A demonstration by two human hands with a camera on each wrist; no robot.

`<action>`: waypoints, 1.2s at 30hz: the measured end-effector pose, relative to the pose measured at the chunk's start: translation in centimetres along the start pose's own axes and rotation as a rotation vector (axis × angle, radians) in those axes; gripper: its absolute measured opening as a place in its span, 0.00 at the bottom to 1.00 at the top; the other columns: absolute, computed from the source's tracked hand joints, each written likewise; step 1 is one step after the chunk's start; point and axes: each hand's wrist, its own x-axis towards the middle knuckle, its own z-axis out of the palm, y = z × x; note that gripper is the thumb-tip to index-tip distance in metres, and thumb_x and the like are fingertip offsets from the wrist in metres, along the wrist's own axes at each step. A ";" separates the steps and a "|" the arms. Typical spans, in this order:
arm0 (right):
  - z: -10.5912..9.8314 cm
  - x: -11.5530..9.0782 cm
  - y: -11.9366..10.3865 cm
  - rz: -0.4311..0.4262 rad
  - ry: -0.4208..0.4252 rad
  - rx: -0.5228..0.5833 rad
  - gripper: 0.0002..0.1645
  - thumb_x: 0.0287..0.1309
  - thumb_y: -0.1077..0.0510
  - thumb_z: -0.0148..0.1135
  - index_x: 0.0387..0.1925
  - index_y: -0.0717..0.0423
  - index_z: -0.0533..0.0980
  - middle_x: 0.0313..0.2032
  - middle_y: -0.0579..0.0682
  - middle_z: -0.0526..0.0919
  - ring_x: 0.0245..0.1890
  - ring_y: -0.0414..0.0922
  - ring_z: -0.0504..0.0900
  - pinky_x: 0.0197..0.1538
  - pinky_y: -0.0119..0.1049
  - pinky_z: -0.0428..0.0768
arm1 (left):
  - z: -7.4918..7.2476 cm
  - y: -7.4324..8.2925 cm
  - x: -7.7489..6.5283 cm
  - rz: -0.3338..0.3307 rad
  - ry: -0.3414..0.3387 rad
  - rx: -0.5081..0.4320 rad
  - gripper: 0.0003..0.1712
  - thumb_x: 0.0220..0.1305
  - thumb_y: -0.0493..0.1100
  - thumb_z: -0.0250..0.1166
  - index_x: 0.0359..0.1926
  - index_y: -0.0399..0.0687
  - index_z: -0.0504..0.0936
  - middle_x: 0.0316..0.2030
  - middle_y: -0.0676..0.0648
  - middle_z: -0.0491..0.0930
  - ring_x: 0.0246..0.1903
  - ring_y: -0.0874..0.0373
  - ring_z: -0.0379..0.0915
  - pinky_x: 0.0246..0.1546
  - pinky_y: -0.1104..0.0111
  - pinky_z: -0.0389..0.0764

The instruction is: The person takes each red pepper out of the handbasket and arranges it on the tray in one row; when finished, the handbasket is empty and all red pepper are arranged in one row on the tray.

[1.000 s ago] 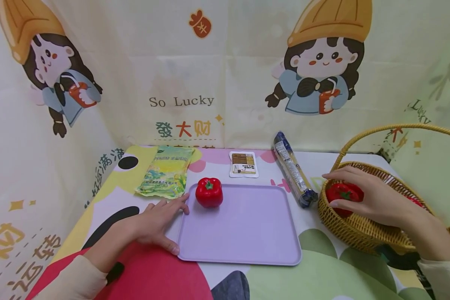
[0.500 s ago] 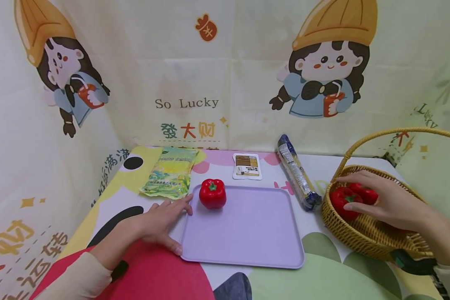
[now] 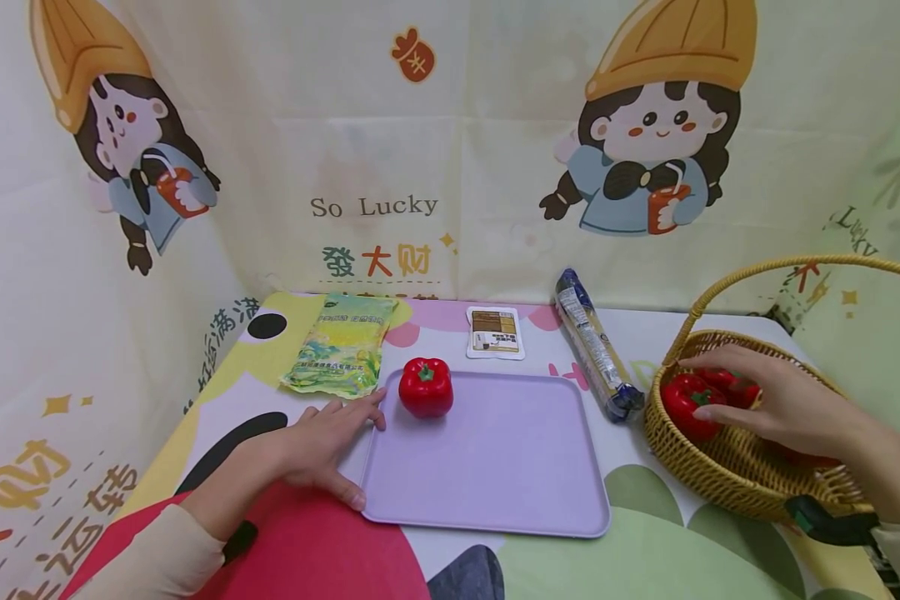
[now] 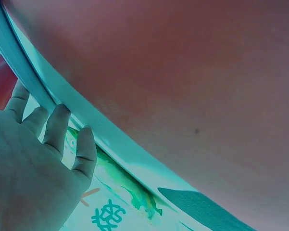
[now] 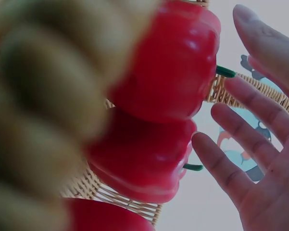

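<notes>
One bare left hand [image 3: 322,446], its fingers loosely extended and clenching nothing, steadies the left edge of a flat lilac rectangular tray with rounded corners [image 3: 495,475] on the brightly patterned surface [image 3: 607,550]. The bare right hand [image 3: 791,400], fingers spread and grasping nothing, is over a round golden wicker basket with an arched handle [image 3: 671,446]. At least three glossy red bell peppers with green stems [image 3: 686,408] lie in it; another glossy red bell pepper [image 3: 426,389] stands near the tray's back left corner.

The step in hand appears to be handling peppers at the basket; whether picking or placing, I cannot tell. If picking, the next move calls for thumb and fingers closing round one pepper, then a lift clear of the handle.

Behind the tray lie a green-and-yellow printed bag [image 3: 341,346], a small white-and-brown packet [image 3: 495,333] and a long blue-and-gold packet [image 3: 596,346], their print too small to read. On the cream cloth backdrop [image 3: 495,150], "So Lucky" stands above "發大财".
</notes>
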 end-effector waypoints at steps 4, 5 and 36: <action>-0.2 0.0 0.1 0.003 -0.019 -0.030 0.37 0.45 0.52 0.85 0.59 0.45 0.80 0.54 0.42 0.82 0.53 0.26 0.72 0.53 0.12 0.65 | 0.0 0.0 0.0 -0.001 -0.003 -0.002 0.51 0.32 0.73 0.82 0.59 0.71 0.69 0.81 0.53 0.51 0.71 0.50 0.56 0.63 0.38 0.65; -0.2 0.1 0.2 0.004 -0.022 -0.036 0.37 0.45 0.51 0.85 0.59 0.44 0.80 0.54 0.42 0.82 0.52 0.27 0.73 0.52 0.13 0.66 | 0.0 0.0 0.0 0.000 -0.003 -0.003 0.51 0.32 0.73 0.82 0.59 0.71 0.69 0.81 0.53 0.51 0.71 0.50 0.57 0.63 0.38 0.65; -1.0 1.3 1.0 0.119 -0.303 0.126 0.36 0.47 0.44 0.82 0.59 0.43 0.79 0.56 0.48 0.81 0.46 0.29 0.77 0.42 0.32 0.82 | 0.1 -0.2 0.1 0.002 0.001 0.016 0.52 0.32 0.74 0.81 0.59 0.71 0.69 0.81 0.54 0.50 0.70 0.49 0.57 0.61 0.40 0.67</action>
